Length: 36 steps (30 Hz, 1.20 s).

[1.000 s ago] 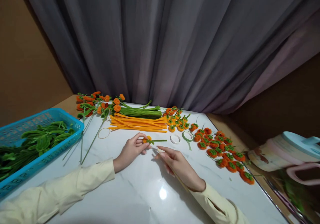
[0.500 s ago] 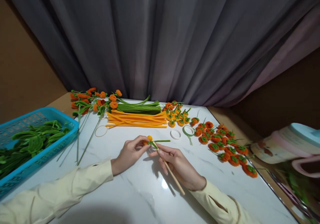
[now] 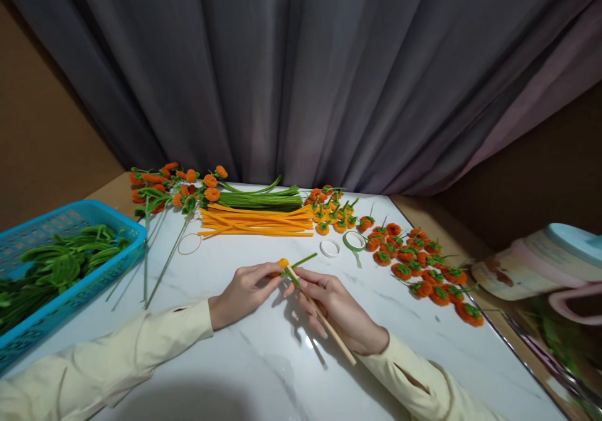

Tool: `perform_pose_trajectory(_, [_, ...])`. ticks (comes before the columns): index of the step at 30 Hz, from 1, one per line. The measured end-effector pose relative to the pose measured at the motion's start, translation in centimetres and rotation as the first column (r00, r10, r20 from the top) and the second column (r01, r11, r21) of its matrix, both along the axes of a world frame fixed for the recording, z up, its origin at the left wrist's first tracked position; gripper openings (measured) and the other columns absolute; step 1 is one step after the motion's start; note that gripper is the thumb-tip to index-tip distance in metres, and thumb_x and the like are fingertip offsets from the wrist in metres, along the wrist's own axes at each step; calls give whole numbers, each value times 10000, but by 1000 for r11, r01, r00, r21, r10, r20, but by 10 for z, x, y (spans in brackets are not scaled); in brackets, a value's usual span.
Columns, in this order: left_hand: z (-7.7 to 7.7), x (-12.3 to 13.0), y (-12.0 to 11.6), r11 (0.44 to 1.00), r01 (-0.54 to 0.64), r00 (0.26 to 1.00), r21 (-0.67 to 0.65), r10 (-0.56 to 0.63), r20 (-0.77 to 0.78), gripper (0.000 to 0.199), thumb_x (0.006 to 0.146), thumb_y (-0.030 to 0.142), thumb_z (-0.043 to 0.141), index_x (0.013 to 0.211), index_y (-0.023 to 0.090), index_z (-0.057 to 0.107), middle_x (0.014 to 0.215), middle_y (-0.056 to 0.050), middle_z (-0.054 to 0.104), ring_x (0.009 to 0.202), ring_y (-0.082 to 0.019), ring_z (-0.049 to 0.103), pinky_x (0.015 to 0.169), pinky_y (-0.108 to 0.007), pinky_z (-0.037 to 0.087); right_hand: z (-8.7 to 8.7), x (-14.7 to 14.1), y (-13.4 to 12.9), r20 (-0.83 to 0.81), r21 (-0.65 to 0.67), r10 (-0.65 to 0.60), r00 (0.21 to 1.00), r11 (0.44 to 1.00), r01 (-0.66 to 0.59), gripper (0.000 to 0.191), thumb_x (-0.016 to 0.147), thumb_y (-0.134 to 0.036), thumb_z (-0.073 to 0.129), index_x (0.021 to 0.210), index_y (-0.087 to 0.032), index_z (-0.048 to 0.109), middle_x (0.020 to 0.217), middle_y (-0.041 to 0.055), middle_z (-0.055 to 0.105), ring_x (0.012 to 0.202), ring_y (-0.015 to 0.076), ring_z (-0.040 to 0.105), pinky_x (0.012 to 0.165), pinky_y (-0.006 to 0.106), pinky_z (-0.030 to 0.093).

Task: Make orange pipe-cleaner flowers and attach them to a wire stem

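Note:
Near the middle of the white marbled table, my left hand (image 3: 249, 290) pinches a small yellow-orange flower (image 3: 283, 263) between thumb and fingers. Green fuzzy stems (image 3: 305, 260) stick out of the flower to the right. My right hand (image 3: 336, 308) is closed around a thin wooden stick (image 3: 332, 330), whose upper end meets the green stem beside the flower. The stick slants down to the right past the palm. Both hands' fingertips are close together, a small gap apart.
Behind lie orange strips (image 3: 256, 221) and green strips (image 3: 263, 201). Tape rolls (image 3: 330, 248) (image 3: 353, 241) sit right of them. Finished-looking orange flowers (image 3: 402, 271) spread at right, stemmed ones (image 3: 211, 194) back left. A blue basket (image 3: 136, 236) stands left, a tumbler (image 3: 522, 264) right.
The free green stem has tilted upward from nearly level. The stick's lower end has shifted slightly right and my right hand has turned a little. My left hand still pinches the flower.

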<state>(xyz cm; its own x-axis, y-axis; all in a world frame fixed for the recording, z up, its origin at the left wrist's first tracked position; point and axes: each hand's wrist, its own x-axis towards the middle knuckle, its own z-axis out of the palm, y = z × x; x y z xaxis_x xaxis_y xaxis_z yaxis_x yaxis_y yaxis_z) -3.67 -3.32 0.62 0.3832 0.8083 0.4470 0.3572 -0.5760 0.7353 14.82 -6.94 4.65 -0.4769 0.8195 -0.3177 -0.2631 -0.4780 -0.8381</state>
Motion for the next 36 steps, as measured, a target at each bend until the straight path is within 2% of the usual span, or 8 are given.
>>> perform_pose_trajectory(4, [2,0,-1,1000,23,1000,-22,-23,2,120,830,225,554,887,207,657,846,-33,714,720,-158,661,711,-246,524,-2,2,1,36,0,46,998,999,-46,332,832,-389,586,1035,-127,600,486,-88,411,278,28,351,267,134,258])
perform_pose_trajectory(10, [3,0,0,999,10,1000,-52,-10,9,110,818,233,574,895,209,649,817,-25,712,696,-154,654,685,-236,517,-4,1,2,67,-4,-22,998,1000,22,384,792,-374,639,1102,-156,577,605,-58,510,299,16,315,238,137,295])
perform_pose_trajectory(15, [1,0,0,998,41,999,-37,-42,-21,111,838,230,555,899,199,643,847,-35,710,721,-153,654,701,-236,508,3,1,0,119,39,47,992,998,-52,358,826,-446,571,975,-120,577,396,-111,399,218,37,298,227,138,238])
perform_pose_trajectory(19, [-1,-2,0,997,77,996,-5,-77,-52,124,852,220,536,917,196,639,886,-42,710,758,-152,660,735,-232,508,5,1,-2,151,66,65,986,995,-75,300,859,-439,519,899,-143,545,382,-118,376,209,34,267,225,136,190])
perform_pose_trajectory(23, [0,-1,0,996,84,995,1,-84,-48,114,851,213,539,913,191,632,878,-37,708,751,-139,658,722,-213,508,4,2,-4,225,78,74,972,993,-94,314,873,-458,488,913,-149,533,371,-130,352,208,34,243,228,137,187])
perform_pose_trajectory(30, [4,2,2,980,115,992,-165,-104,73,93,821,207,564,877,151,612,816,-36,685,656,-109,624,627,-180,512,1,7,-1,389,164,122,913,966,-199,364,904,-465,431,1059,-152,534,325,-129,368,209,64,330,222,131,213])
perform_pose_trajectory(33, [3,2,4,958,132,987,-254,-103,124,110,793,227,599,849,133,605,718,-21,664,559,-90,586,533,-166,482,2,8,0,463,209,115,879,949,-235,295,925,-410,400,1004,-157,530,319,-134,348,205,63,317,214,132,219])
perform_pose_trajectory(36, [3,3,6,911,172,977,-374,-107,187,143,764,243,636,836,126,602,712,-28,670,603,-114,624,559,-180,502,2,7,-1,511,245,97,854,936,-253,233,933,-368,375,910,-173,500,341,-136,324,211,58,287,208,139,222])
